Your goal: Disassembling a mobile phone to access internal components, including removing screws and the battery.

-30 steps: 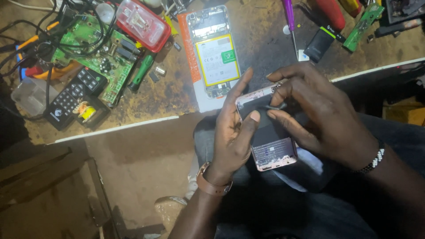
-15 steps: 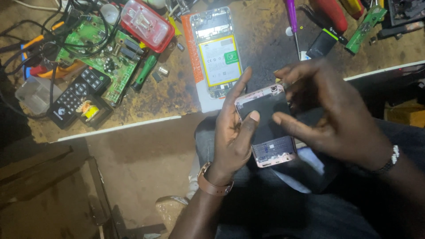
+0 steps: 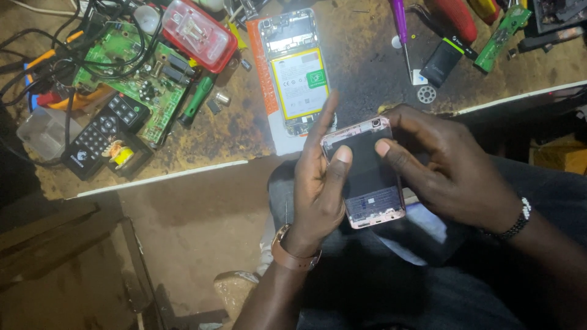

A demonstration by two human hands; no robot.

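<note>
Worn and stained, the wooden workbench (image 3: 232, 131) fills the upper part of the view, its pale front edge running across above the person's lap. Over that lap, both hands hold a pink phone frame (image 3: 365, 172) with a dark inner face, tilted a little, its camera hole at the top corner nearest the bench. The left hand (image 3: 319, 183) is closed around the frame's left edge, thumb laid across the upper part of the dark face, a brown watch strap on the wrist. The right hand (image 3: 455, 165) grips the right edge and top corner, its thumb pressing on the face just beside the left thumb; a beaded bracelet sits on that wrist. On the bench just above the hands lies an opened phone (image 3: 296, 70) showing a yellow battery, resting on a white and orange sheet. To the left are a green circuit board (image 3: 131, 76) among black cables, a red and clear plastic case (image 3: 199, 30), a green screwdriver (image 3: 197, 99) and a black remote (image 3: 101, 134). To the right lie a purple-handled screwdriver (image 3: 401, 27) and a small black battery (image 3: 442, 61).
</note>
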